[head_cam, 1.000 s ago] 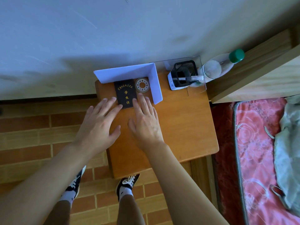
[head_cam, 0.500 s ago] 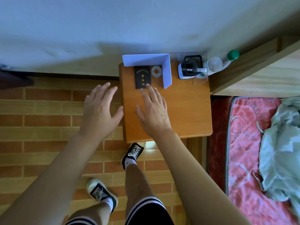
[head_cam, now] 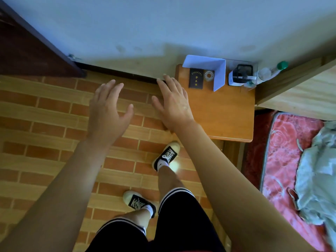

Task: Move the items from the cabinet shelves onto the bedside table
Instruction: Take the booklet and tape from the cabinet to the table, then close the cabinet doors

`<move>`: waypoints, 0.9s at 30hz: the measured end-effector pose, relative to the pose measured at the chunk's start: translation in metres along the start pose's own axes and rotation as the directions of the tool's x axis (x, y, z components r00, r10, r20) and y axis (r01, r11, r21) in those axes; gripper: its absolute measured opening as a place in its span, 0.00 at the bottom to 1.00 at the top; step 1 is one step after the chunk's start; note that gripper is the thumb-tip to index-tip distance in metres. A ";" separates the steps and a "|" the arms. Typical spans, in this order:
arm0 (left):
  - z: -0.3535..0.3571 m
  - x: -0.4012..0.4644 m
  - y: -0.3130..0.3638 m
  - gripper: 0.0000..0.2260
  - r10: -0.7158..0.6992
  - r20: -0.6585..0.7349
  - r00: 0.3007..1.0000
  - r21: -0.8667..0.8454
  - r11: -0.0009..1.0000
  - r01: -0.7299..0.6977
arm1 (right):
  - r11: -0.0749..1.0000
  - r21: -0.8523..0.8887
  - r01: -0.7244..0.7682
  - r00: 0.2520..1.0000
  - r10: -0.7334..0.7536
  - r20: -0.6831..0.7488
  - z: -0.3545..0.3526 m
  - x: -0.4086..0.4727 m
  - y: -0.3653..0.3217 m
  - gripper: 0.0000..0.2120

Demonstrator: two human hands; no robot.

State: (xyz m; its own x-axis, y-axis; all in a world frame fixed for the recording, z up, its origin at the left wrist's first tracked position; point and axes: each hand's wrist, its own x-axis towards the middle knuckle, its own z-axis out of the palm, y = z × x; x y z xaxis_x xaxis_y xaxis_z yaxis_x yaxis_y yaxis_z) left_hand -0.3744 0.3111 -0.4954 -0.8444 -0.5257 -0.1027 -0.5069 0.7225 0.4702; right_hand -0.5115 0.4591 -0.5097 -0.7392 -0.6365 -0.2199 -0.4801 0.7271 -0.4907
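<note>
The wooden bedside table (head_cam: 223,113) stands against the wall at the upper right. On it lie a dark booklet with gold lettering (head_cam: 196,78) and a round tape roll (head_cam: 209,76), both inside a white L-shaped paper stand (head_cam: 219,77). A black mesh pen holder (head_cam: 241,73) and a clear bottle with a green cap (head_cam: 269,71) sit at the table's back right. My left hand (head_cam: 109,110) hovers over the brick floor, fingers spread, holding nothing. My right hand (head_cam: 172,100) is flat and empty over the table's left edge.
A dark wooden door (head_cam: 31,46) stands at the upper left. A bed with a red patterned mattress (head_cam: 283,160) and pale green cloth (head_cam: 316,171) lies to the right, under a light wooden frame (head_cam: 298,91). My feet stand on the brick-pattern floor (head_cam: 45,115).
Both hands have pulled back from the booklet and off the table toward the left. I have stepped away, so the table now sits farther up and right and a door has come into view.
</note>
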 end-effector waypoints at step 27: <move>-0.247 -0.329 -0.161 0.30 -0.512 -0.497 0.700 -0.276 0.859 0.432 | 0.755 -0.050 0.654 0.743 -0.630 0.226 0.035 -0.209 -0.376 0.28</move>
State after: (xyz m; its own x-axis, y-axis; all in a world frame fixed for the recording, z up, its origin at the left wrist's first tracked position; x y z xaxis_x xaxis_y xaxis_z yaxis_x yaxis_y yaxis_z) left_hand 0.0273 0.2567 -0.3207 -0.2456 -0.9615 0.1233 -0.7523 0.2693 0.6012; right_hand -0.1599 0.3097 -0.3092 -0.1405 -0.9891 -0.0450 -0.8696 0.1450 -0.4720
